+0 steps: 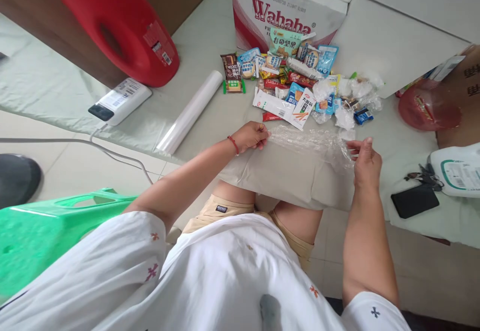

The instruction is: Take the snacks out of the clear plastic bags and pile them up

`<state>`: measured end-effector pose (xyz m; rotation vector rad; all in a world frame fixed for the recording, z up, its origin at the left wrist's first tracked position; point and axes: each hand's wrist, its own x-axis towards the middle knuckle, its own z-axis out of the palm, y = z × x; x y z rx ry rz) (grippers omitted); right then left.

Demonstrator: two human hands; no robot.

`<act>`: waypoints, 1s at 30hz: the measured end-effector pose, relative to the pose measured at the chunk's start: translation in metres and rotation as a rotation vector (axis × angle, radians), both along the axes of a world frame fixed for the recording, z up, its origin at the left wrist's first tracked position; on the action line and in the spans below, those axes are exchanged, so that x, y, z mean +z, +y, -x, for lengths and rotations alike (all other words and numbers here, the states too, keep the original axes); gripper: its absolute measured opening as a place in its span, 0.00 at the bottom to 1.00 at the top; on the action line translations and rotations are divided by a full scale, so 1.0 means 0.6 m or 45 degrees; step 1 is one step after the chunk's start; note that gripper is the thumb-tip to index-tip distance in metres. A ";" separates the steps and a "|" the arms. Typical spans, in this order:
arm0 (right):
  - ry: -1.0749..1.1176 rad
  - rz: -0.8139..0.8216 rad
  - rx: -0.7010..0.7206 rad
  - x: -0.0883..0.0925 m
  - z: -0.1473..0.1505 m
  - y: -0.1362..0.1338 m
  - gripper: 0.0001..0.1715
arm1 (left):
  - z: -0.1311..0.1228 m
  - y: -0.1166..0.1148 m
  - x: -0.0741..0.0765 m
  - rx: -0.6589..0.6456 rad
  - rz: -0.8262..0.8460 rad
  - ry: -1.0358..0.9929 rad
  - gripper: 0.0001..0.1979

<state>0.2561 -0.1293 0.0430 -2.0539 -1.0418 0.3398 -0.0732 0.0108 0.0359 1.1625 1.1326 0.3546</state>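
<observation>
A crumpled sheet of clear plastic wrap (307,141) stretches between my two hands, above the near edge of the cloth-covered table. My left hand (250,137) pinches its left end, with a red string bracelet on the wrist. At the other end, the fingers of my right hand (363,161) are closed on the film, thumb pointing up. Just beyond the film lies a pile of packaged snacks (288,78), with a white snack packet (275,105) at its near side. Small clear-wrapped bundles (345,113) sit at the pile's right. A roll of plastic wrap (190,113) lies to the left.
Behind the snacks stands a Wahaba-printed carton (285,11). A red jug (123,26) and a white corded device (120,101) are at left, with a green stool (56,236) below. At right are a red translucent bowl (429,106), black phone (414,201), keys (425,176) and white bottle (459,171).
</observation>
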 end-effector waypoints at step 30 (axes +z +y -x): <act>-1.065 0.527 1.640 0.017 0.271 -0.078 0.16 | -0.011 0.015 0.052 0.310 -0.884 0.355 0.08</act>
